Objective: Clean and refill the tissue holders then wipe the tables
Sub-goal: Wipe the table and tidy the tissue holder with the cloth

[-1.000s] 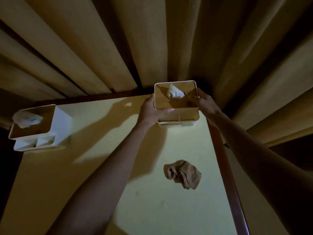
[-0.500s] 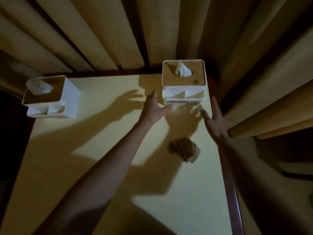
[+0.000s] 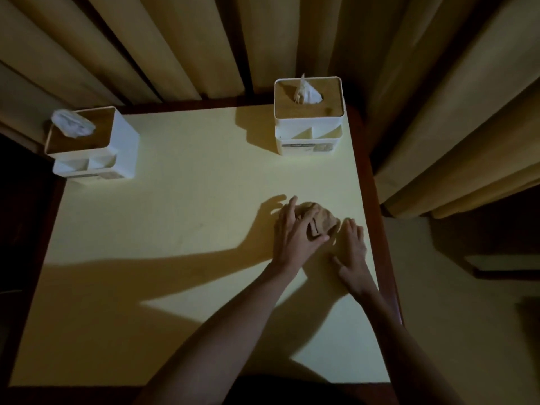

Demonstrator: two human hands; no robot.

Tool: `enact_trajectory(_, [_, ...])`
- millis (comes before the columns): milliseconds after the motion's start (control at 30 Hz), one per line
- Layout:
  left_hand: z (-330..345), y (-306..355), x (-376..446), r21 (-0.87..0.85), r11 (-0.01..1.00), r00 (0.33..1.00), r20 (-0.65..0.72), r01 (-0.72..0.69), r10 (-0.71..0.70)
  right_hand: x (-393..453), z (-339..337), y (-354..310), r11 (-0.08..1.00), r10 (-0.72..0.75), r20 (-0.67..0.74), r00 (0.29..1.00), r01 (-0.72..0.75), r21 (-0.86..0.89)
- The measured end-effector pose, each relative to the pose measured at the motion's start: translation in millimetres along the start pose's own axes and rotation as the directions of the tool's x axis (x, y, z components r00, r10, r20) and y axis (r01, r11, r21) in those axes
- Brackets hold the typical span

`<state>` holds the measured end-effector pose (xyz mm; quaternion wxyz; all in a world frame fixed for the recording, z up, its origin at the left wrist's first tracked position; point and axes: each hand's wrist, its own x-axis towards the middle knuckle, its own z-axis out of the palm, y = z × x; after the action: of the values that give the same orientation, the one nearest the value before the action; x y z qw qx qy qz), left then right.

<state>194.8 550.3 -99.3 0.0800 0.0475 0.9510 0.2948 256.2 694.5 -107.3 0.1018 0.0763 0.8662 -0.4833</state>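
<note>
A crumpled tan cloth lies on the yellow table near its right edge. My left hand lies over the cloth's left side, fingers spread and bent onto it. My right hand rests flat on the table just right of the cloth, fingertips at its edge. A white tissue holder with a wooden lid stands at the far right corner, a tissue sticking up from its slot. A second tissue holder sits at the far left corner with a tissue bunched on top.
Tan curtains hang close behind the table and along its right side. A dark wooden rim borders the table. Deep shadow lies to the left and at the near edge.
Both hands let go of the right tissue holder, which now stands at the far right corner, and drew back toward me. My left hand came down on the cloth, my right beside it.
</note>
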Motion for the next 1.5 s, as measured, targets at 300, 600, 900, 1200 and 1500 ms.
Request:
enact_trajectory(300, [19,25,9,-0.067,0.99,0.989,-0.078,0.12,-0.125,-11,-6,6,0.993,0.053,0.004,0.999,-0.053,0.104])
enact_trajectory(600, [5,19,10,-0.437,0.895,0.988,-0.076,0.085,-0.131,-19,-10,8,0.968,0.112,0.015,0.994,-0.113,0.224])
enact_trajectory(900, [-27,-7,-19,-0.552,0.811,0.978,0.043,0.194,-0.204,-16,-17,-7,0.879,0.218,-0.051,0.975,-0.174,0.445])
enact_trajectory(1200, [-30,-12,-28,-0.474,0.853,0.967,-0.011,0.218,-0.253,-14,-10,-5,0.93,0.169,-0.069,0.983,-0.136,0.34])
enact_trajectory(1500, [-52,-25,-40,-0.429,0.898,0.99,-0.049,0.1,-0.134,-17,7,-10,0.989,0.081,-0.106,0.991,-0.067,0.129])
